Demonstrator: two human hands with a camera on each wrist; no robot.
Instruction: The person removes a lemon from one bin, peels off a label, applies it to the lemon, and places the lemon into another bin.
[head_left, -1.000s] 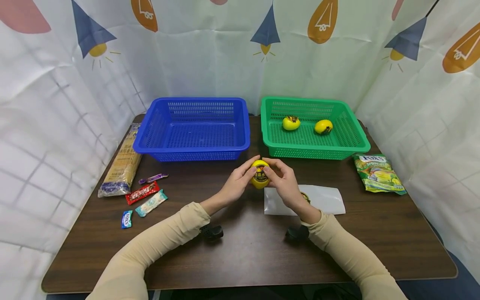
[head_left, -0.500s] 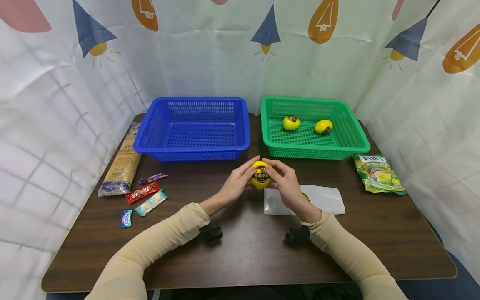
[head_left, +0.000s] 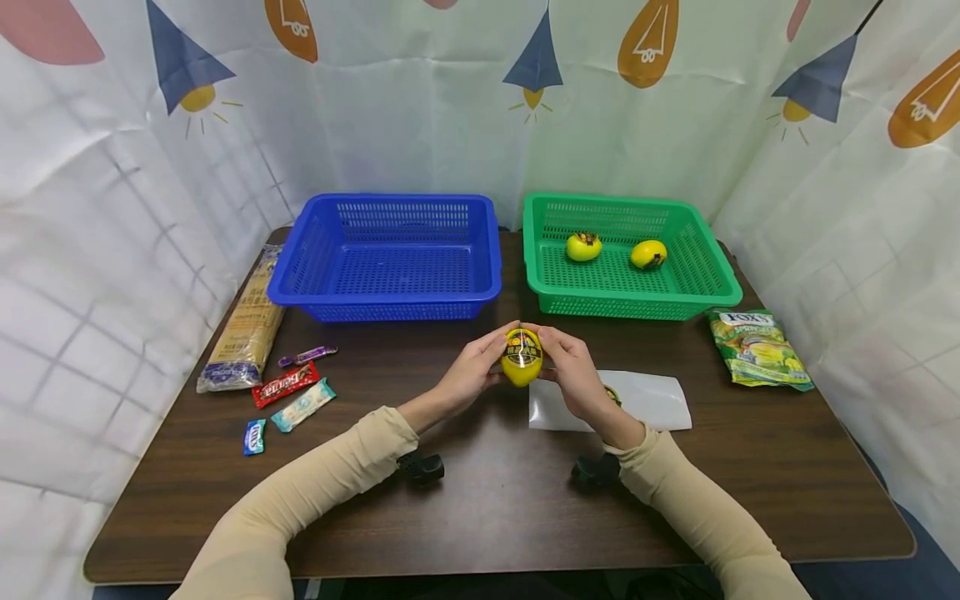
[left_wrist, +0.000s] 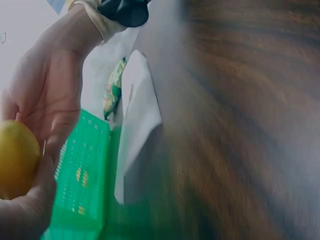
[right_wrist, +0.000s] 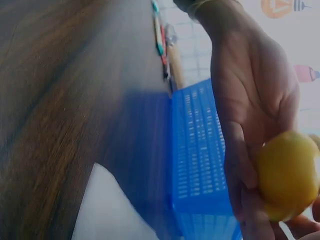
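A yellow lemon (head_left: 521, 375) with a black-and-gold round sticker (head_left: 522, 348) on it is held over the middle of the table. My left hand (head_left: 468, 364) grips its left side. From the right, my right hand (head_left: 573, 367) grips it too. In the left wrist view the right palm (left_wrist: 60, 90) faces the lemon (left_wrist: 17, 160). The right wrist view has the left palm (right_wrist: 255, 85) beside the lemon (right_wrist: 287, 175), fingers curved under it. Partly beneath my right hand lies a white sheet (head_left: 652, 404) bearing another round sticker (head_left: 612, 394).
A blue basket (head_left: 382, 312) stands at back left. The green basket (head_left: 630, 304) beside it holds two stickered lemons (head_left: 582, 247). Left on the table are a long tan noodle-like packet (head_left: 243, 325) and several small wrapped sweets (head_left: 287, 385). A Fox's candy bag (head_left: 759, 348) lies right.
Both thumbs have slid off the sticker toward the lemon's sides. The lemon has tipped and come slightly nearer the body, so more of its sticker and lower tip shows.
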